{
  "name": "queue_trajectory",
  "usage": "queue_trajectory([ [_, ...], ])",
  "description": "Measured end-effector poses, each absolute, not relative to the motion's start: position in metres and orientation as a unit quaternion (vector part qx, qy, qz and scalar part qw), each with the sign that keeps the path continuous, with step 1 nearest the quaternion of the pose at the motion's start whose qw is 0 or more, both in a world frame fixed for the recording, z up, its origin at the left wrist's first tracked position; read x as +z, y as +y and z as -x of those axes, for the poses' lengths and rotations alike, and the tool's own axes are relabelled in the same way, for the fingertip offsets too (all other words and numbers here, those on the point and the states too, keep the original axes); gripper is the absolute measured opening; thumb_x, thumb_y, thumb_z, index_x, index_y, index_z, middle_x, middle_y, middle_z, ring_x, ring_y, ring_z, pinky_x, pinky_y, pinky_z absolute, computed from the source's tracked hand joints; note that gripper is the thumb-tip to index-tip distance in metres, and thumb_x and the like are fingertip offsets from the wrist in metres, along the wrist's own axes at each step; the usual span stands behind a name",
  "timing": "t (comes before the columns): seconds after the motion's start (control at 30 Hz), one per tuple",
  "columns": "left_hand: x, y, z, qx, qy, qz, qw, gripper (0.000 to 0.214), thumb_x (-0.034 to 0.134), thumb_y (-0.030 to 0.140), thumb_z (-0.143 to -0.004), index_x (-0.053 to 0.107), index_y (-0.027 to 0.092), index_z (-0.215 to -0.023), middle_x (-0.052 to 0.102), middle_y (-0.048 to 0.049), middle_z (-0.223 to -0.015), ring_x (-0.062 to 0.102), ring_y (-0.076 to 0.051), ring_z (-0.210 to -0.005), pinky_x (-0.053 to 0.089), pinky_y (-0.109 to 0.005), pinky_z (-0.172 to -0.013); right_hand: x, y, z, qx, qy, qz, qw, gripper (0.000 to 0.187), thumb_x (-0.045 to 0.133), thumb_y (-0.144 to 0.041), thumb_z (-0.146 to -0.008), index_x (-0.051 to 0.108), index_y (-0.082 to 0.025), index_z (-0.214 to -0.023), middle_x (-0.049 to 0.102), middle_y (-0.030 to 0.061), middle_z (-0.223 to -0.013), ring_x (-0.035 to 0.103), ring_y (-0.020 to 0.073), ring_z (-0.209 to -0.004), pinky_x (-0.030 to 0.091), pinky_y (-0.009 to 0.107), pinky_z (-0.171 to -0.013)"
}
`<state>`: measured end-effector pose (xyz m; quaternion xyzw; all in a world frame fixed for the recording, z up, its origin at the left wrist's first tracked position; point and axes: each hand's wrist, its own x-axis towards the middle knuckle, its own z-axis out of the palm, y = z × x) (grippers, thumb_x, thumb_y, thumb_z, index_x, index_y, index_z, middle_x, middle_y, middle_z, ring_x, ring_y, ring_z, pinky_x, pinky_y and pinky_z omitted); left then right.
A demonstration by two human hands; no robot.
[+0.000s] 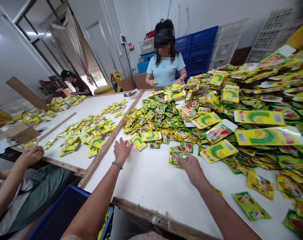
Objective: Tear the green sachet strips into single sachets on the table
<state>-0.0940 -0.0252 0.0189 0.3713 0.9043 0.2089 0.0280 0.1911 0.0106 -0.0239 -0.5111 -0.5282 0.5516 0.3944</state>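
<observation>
My right hand (193,168) is closed on a green and yellow snack packet (174,159), low over the white tabletop; whether more packets lie beneath it I cannot tell. To the left, my left hand (122,152) reaches down with fingers apart. A small red and green packet shows between its thumb and forefinger, close to a flat yellow carton (138,142). Another yellow carton (151,136) lies just beyond. Ahead spreads a big heap of green and yellow packets (155,115). Flat printed cartons (218,150) lie over its right side.
A wooden strip (104,146) divides the table, with more yellow cartons (85,133) beyond it. Across the table stands a person in light blue (166,68). A neighbour's hand (31,155) works at left. Below the edge sits a blue crate (59,213). Loose packets (251,205) lie near right.
</observation>
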Motion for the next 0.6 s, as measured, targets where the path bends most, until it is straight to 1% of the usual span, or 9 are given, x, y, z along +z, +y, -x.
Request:
queue_trajectory([
  [0.03, 0.016, -0.025, 0.106, 0.167, 0.917, -0.363, 0.016, 0.087, 0.061, 0.055, -0.067, 0.034, 0.008, -0.134, 0.046, -0.0298, -0.126, 0.043, -0.042, -0.119, 0.039, -0.048, -0.086, -0.024, 0.010, -0.190, 0.569, -0.516, 0.507, 0.391, 0.051, 0.064, -0.051, -0.068, 0.059, -0.017, -0.105, 0.069, 0.0060, -0.081, 0.064, 0.0196, -0.067, 0.049, 0.028, -0.055],
  [0.1, 0.008, -0.027, 0.121, 0.121, 0.926, -0.357, 0.031, 0.096, 0.064, 0.057, -0.062, 0.029, 0.005, -0.135, 0.051, -0.0303, -0.120, 0.046, -0.041, -0.115, 0.040, -0.045, -0.083, -0.023, 0.010, -0.189, 0.589, -0.510, 0.500, 0.377, 0.051, 0.065, -0.050, -0.067, 0.058, -0.018, -0.107, 0.068, 0.0040, -0.076, 0.061, 0.0177, -0.061, 0.048, 0.027, -0.052],
  [0.2, -0.001, -0.035, 0.130, 0.134, 0.918, -0.364, 0.078, 0.096, 0.065, 0.058, -0.059, 0.033, 0.003, -0.131, 0.056, -0.0288, -0.114, 0.053, -0.038, -0.108, 0.042, -0.038, -0.077, -0.020, 0.008, -0.191, 0.572, -0.537, 0.498, 0.369, 0.047, 0.066, -0.046, -0.067, 0.060, -0.018, -0.104, 0.065, 0.0010, -0.068, 0.055, 0.0144, -0.053, 0.045, 0.026, -0.050],
  [0.27, -0.003, -0.045, 0.129, 0.148, 0.904, -0.385, 0.114, 0.088, 0.064, 0.061, -0.059, 0.042, 0.007, -0.124, 0.060, -0.0243, -0.111, 0.057, -0.034, -0.101, 0.042, -0.034, -0.070, -0.015, 0.006, -0.193, 0.556, -0.556, 0.499, 0.364, 0.049, 0.065, -0.044, -0.067, 0.059, -0.018, -0.107, 0.065, 0.0003, -0.068, 0.052, 0.0132, -0.051, 0.042, 0.025, -0.049],
  [0.33, -0.004, -0.055, 0.123, 0.151, 0.891, -0.407, 0.135, 0.073, 0.061, 0.063, -0.060, 0.051, 0.013, -0.112, 0.064, -0.0175, -0.102, 0.060, -0.030, -0.090, 0.041, -0.031, -0.063, -0.011, 0.003, -0.194, 0.552, -0.570, 0.496, 0.353, 0.051, 0.066, -0.043, -0.066, 0.059, -0.018, -0.110, 0.065, -0.0002, -0.069, 0.052, 0.0129, -0.052, 0.041, 0.025, -0.050],
  [0.4, -0.004, -0.063, 0.112, 0.149, 0.883, -0.421, 0.143, 0.061, 0.060, 0.064, -0.060, 0.056, 0.016, -0.097, 0.067, -0.0116, -0.087, 0.060, -0.027, -0.078, 0.038, -0.030, -0.058, -0.007, 0.000, -0.192, 0.554, -0.585, 0.485, 0.341, 0.046, 0.066, -0.040, -0.064, 0.062, -0.019, -0.106, 0.064, -0.0003, -0.069, 0.053, 0.0137, -0.054, 0.041, 0.025, -0.051],
  [0.47, -0.003, -0.069, 0.096, 0.160, 0.874, -0.439, 0.133, 0.053, 0.061, 0.062, -0.061, 0.057, 0.017, -0.088, 0.064, -0.0071, -0.074, 0.058, -0.025, -0.068, 0.036, -0.029, -0.055, -0.005, -0.001, -0.190, 0.554, -0.598, 0.473, 0.333, 0.039, 0.067, -0.038, -0.064, 0.065, -0.019, -0.098, 0.064, 0.0003, -0.069, 0.054, 0.0148, -0.058, 0.042, 0.025, -0.052],
  [0.53, 0.000, -0.073, 0.077, 0.197, 0.851, -0.469, 0.132, 0.045, 0.062, 0.057, -0.063, 0.057, 0.019, -0.086, 0.062, -0.0031, -0.068, 0.055, -0.021, -0.063, 0.035, -0.027, -0.054, -0.004, 0.000, -0.189, 0.553, -0.600, 0.467, 0.340, 0.037, 0.067, -0.038, -0.064, 0.065, -0.018, -0.096, 0.064, 0.0009, -0.070, 0.055, 0.0156, -0.061, 0.043, 0.025, -0.054],
  [0.6, 0.006, -0.074, 0.054, 0.257, 0.797, -0.513, 0.188, 0.039, 0.063, 0.049, -0.066, 0.059, 0.020, -0.091, 0.062, -0.0006, -0.071, 0.054, -0.019, -0.064, 0.036, -0.026, -0.055, -0.005, 0.002, -0.189, 0.559, -0.579, 0.462, 0.371, 0.043, 0.067, -0.040, -0.066, 0.062, -0.017, -0.101, 0.064, 0.0007, -0.071, 0.055, 0.0155, -0.063, 0.045, 0.026, -0.056],
])
